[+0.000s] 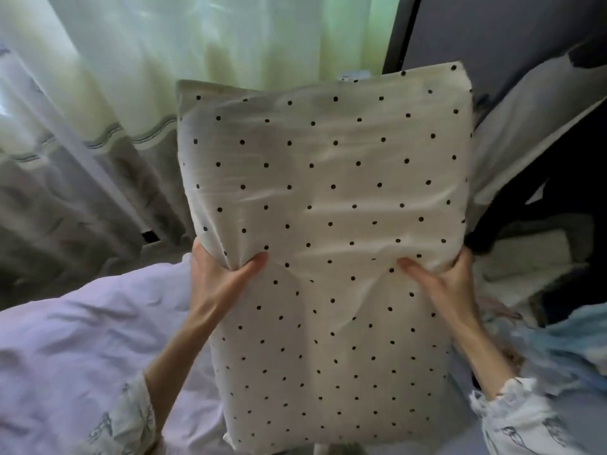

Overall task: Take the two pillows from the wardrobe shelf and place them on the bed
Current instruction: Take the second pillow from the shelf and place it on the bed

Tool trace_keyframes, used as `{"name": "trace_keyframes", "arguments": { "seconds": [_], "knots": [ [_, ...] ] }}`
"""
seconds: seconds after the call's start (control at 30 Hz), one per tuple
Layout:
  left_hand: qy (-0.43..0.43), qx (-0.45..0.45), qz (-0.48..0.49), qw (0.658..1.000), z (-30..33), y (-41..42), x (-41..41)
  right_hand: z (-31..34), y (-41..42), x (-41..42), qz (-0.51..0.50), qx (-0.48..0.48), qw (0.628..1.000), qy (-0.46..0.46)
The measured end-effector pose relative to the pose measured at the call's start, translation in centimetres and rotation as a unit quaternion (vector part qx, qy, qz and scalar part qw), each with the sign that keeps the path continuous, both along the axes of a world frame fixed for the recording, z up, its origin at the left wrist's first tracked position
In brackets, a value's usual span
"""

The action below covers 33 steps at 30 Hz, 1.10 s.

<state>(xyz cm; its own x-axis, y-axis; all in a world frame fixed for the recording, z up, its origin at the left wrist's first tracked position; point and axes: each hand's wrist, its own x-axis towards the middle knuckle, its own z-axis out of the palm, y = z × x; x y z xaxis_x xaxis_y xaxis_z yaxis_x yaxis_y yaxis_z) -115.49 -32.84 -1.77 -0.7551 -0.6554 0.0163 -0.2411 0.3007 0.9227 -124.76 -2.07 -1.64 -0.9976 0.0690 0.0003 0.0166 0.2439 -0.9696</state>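
Observation:
A cream pillow with small black dots fills the middle of the head view, held upright in front of me. My left hand grips its left edge with the thumb pressed on the front. On the right edge my right hand holds it the same way. Below and to the left lies the bed with a crumpled pale lilac cover. Whether a second pillow is behind the first I cannot tell, and the wardrobe shelf is out of sight.
Sheer white and green curtains hang at the back left. A dark panel stands at the upper right. White and dark fabric and a light blue cloth are piled on the right.

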Motion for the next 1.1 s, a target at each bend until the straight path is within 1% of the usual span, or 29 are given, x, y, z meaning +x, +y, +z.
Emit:
{"name": "trace_keyframes", "arguments": {
  "seconds": [0.1, 0.2, 0.27, 0.4, 0.5, 0.63, 0.8, 1.0, 1.1],
  "knots": [
    [-0.01, 0.007, 0.061, 0.998, 0.4, -3.0, 1.6, 0.0, -4.5, -1.9, 0.05, -0.009, 0.998, 0.022],
    [-0.016, 0.006, 0.126, 0.992, 0.6, -5.6, 2.0, 0.1, -8.9, -4.8, 0.109, -0.02, 0.994, -0.004],
    [-0.025, 0.0, 0.172, 0.985, 0.8, -7.4, 1.5, 0.5, -12.0, -7.2, 0.145, -0.026, 0.989, -0.018],
    [-0.034, 0.001, 0.253, 0.967, 1.7, -11.0, -1.3, 2.3, -18.2, -13.1, 0.201, -0.025, 0.979, -0.001],
    [-0.011, -0.001, 0.287, 0.958, 2.8, -13.2, -4.2, 3.7, -21.6, -17.6, 0.232, -0.031, 0.972, 0.015],
    [0.021, -0.008, 0.333, 0.943, 4.0, -15.0, -7.4, 5.3, -25.5, -22.8, 0.262, -0.011, 0.964, 0.043],
    [0.058, -0.004, 0.395, 0.917, 5.3, -18.9, -9.7, 6.8, -33.1, -27.1, 0.308, 0.011, 0.948, 0.083],
    [0.076, -0.016, 0.465, 0.882, 5.5, -26.1, -11.2, 7.4, -44.8, -31.4, 0.395, -0.005, 0.917, 0.061],
    [0.087, -0.004, 0.487, 0.869, 5.4, -30.8, -12.3, 7.4, -51.6, -33.3, 0.425, -0.013, 0.903, 0.059]
  ]
}}
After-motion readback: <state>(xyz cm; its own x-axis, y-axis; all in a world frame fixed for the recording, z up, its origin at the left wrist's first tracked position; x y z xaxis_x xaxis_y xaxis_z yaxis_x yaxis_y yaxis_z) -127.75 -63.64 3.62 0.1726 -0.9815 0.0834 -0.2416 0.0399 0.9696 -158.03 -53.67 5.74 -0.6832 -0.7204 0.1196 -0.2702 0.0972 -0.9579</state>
